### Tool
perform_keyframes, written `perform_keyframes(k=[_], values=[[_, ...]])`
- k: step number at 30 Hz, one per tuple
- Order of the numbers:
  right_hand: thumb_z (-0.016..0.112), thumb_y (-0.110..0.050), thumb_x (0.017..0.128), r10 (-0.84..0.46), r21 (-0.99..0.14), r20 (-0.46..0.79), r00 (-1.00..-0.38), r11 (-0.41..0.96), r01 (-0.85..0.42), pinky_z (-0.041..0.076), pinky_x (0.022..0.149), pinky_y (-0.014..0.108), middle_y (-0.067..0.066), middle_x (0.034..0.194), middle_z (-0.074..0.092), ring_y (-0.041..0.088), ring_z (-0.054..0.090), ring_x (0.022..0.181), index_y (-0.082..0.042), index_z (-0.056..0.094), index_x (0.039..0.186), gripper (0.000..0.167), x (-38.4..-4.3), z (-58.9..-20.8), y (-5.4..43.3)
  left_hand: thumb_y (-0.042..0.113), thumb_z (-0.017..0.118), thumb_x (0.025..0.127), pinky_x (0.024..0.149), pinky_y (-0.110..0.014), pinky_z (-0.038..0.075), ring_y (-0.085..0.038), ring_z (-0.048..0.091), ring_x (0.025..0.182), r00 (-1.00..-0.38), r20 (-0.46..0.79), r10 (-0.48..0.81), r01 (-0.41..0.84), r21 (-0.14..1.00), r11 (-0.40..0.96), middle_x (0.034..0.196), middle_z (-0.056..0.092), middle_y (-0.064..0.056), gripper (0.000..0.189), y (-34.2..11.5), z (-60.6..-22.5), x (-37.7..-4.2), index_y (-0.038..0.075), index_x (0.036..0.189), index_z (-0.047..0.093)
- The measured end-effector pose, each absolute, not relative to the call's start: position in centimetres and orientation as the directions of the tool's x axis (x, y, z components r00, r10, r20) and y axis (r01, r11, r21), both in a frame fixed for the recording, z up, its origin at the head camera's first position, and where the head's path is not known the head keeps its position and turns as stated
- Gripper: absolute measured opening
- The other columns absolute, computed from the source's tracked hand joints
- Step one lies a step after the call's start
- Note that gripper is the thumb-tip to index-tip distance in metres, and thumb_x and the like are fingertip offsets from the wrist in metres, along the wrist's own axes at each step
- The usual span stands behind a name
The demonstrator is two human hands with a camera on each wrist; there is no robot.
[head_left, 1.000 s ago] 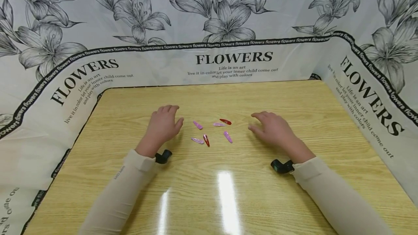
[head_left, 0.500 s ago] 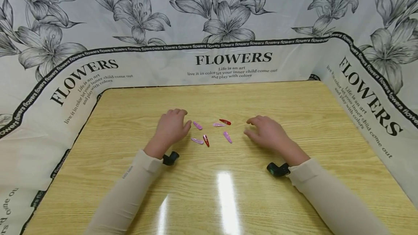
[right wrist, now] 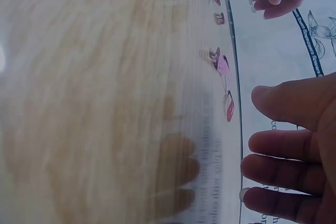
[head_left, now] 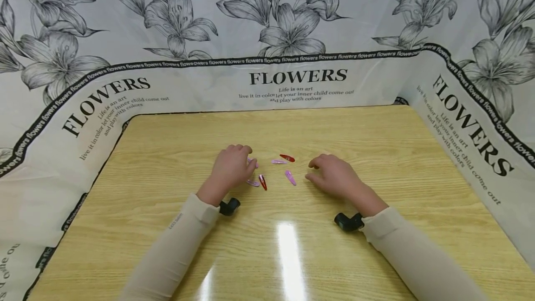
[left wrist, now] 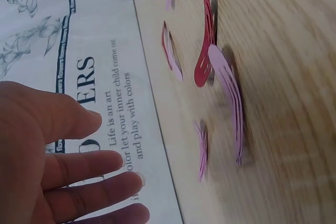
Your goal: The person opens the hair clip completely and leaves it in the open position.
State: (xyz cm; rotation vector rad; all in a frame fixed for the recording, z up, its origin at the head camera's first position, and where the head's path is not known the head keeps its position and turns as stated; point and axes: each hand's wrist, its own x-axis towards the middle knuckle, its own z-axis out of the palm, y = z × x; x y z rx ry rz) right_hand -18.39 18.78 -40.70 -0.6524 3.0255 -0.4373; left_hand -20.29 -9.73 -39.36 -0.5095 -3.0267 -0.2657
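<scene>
Several pink snap hair clips (head_left: 290,178) and two red ones lie loosely scattered on the wooden table. One red hair clip (head_left: 263,182) is at the front left, close to a pink clip (left wrist: 231,98); the other red clip (head_left: 287,158) is at the back beside a second pink one (head_left: 279,161). My left hand (head_left: 231,168) hovers over the left side of the group, fingers relaxed and holding nothing. It partly hides two pink clips in the head view. To the right of the clips, my right hand (head_left: 334,173) is above the table with loose fingers and nothing in its grasp.
The wooden table (head_left: 355,129) is bordered at the back and sides by a white cloth (head_left: 200,87) printed with flowers and lettering. Each wrist carries a black camera mount (head_left: 349,222). Bright light reflections streak the table's front.
My left hand has moved right and toward me, now overlapping the leftmost pink clips. My right hand has shifted left, closer to the group. The clips have stayed in place.
</scene>
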Motion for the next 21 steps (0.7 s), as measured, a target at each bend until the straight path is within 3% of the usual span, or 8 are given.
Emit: perform_keyframes(k=[13, 21], values=[[0.065, -0.035, 0.09, -0.422, -0.308, 0.021, -0.906, 0.86, -0.407, 0.052, 0.083, 0.044, 0.006, 0.102, 0.07, 0.024, 0.065, 0.096, -0.009, 0.07, 0.105, 0.03, -18.3, -41.3, 17.8, 0.03, 0.06, 0.095, 0.089, -0.044, 0.052, -0.03, 0.061, 0.109, -0.932, 0.034, 0.361, 0.358, 0.238, 0.903, 0.115, 0.068, -0.01, 0.032, -7.9, -39.9, -20.6, 0.008, 0.117, 0.067], [0.066, -0.033, 0.09, -0.43, -0.338, -0.001, -0.903, 0.85, -0.404, 0.052, 0.081, 0.041, 0.003, 0.096, 0.069, 0.02, 0.064, 0.089, -0.011, 0.071, 0.1, 0.025, -17.9, -41.4, 17.2, 0.026, 0.061, 0.095, 0.09, -0.038, 0.051, -0.024, 0.06, 0.104, -0.921, -0.02, 0.388, 0.358, 0.344, 0.868, 0.11, 0.069, -0.007, 0.028, -6.9, -40.3, -20.8, 0.008, 0.115, 0.069]])
